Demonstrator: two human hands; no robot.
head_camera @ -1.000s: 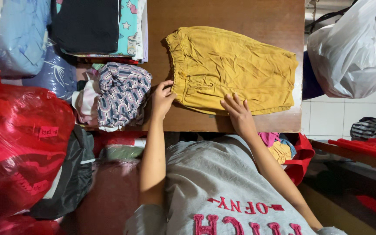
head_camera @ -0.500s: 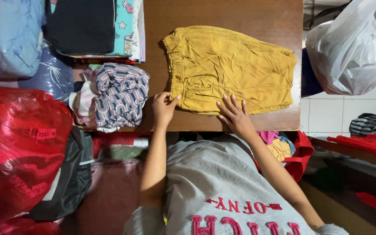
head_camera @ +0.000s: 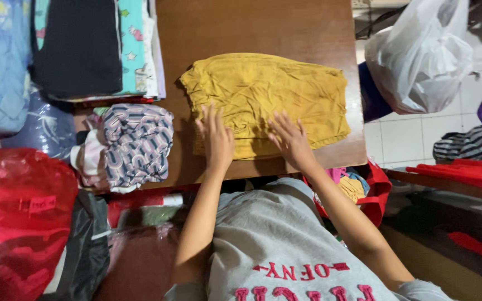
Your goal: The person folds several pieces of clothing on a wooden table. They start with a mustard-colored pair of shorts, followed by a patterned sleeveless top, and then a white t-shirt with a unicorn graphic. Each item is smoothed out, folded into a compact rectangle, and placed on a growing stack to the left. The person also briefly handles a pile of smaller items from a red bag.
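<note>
**On a wooden table, 2 hands press a folded yellow garment**

Near the table's (head_camera: 263,28) front edge lies the mustard-yellow garment (head_camera: 269,95), folded into a rough rectangle. Left hand (head_camera: 216,136) rests flat on its lower left part, fingers (head_camera: 210,114) spread apart. Right hand (head_camera: 291,139) lies flat just beside it, fingers spread too, cloth beneath both palms. A striped bundle (head_camera: 135,142) sits to the left.

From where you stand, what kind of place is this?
Probably a home laundry-sorting corner. Both hands, left and right, press yellow shorts flat on a wooden table. Folded clothes are stacked beside them, and plastic bags sit around on the tiled floor.
</note>
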